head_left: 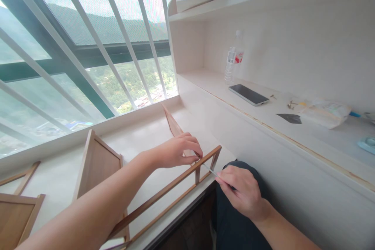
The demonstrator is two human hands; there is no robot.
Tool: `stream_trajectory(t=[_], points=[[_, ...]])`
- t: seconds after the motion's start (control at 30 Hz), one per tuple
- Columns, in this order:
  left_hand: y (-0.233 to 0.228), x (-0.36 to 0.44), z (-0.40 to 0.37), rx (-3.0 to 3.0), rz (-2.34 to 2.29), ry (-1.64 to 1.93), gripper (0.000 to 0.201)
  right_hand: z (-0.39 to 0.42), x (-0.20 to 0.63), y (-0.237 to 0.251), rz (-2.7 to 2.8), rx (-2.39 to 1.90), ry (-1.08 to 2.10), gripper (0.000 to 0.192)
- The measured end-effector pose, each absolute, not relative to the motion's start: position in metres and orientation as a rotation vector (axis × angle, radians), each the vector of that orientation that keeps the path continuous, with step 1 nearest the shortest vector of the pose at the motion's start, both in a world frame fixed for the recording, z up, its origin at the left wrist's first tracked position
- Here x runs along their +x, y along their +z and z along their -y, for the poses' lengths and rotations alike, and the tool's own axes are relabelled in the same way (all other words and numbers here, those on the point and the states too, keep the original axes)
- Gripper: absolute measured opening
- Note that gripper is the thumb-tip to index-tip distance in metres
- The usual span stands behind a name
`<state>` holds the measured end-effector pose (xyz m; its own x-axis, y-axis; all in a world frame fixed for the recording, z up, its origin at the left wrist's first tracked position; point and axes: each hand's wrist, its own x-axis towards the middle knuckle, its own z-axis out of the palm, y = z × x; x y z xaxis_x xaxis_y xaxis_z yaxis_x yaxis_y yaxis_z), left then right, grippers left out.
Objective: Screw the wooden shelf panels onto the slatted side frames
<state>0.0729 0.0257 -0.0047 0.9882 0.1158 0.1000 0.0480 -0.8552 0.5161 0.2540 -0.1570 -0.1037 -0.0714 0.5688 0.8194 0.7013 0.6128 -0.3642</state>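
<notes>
Where the upper rail meets the short end post, find the left hand [178, 150] clenched over the wooden frame [164, 193], fingers curled around the rail and thumb beneath. Read this grip as a brace: clamped right beside the joint, likely to hold the light frame against the push of a tool.

Locate the right hand [243, 191] just beside the frame's end, above a dark-clothed knee. Note the pinch grasp on a thin metal tool [211, 171], shaft aimed up and left, tip at or touching the post below the left fingers. Cannot tell the tool type; tip too small to resolve. Judge the fingertip hold as suited to fine aiming rather than force.

Observe the frame lying along the near edge of the white ledge [140, 133], two parallel rails running toward the lower left, end post overhanging near the lap, probably for tool access from the side.

Nearby parts:
- wooden panel [96, 164] propped upright behind the left forearm
- second panel [14, 218] at lower left
- tapered wooden piece [172, 125] beyond the left hand

On the shelf [205, 82] to the right, well apart: water bottle [233, 60], phone [248, 94], loose screws [290, 104], plastic bag [325, 113].
</notes>
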Motion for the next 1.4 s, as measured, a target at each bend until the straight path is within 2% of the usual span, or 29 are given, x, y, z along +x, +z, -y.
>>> stream_trajectory(t=[0.4,0.87,1.4], points=[[-0.003,0.075,-0.025,2.604,-0.113,0.146,0.014,0.159,0.254,-0.108,1.844,-1.053,-0.331,0.034],[-0.006,0.073,-0.022,2.631,-0.086,0.189,0.014,0.158,0.251,-0.103,1.841,-1.036,-0.307,0.029],[-0.006,0.073,-0.030,2.634,-0.010,0.122,0.029,0.158,0.260,-0.098,1.959,-1.034,-0.223,0.016]])
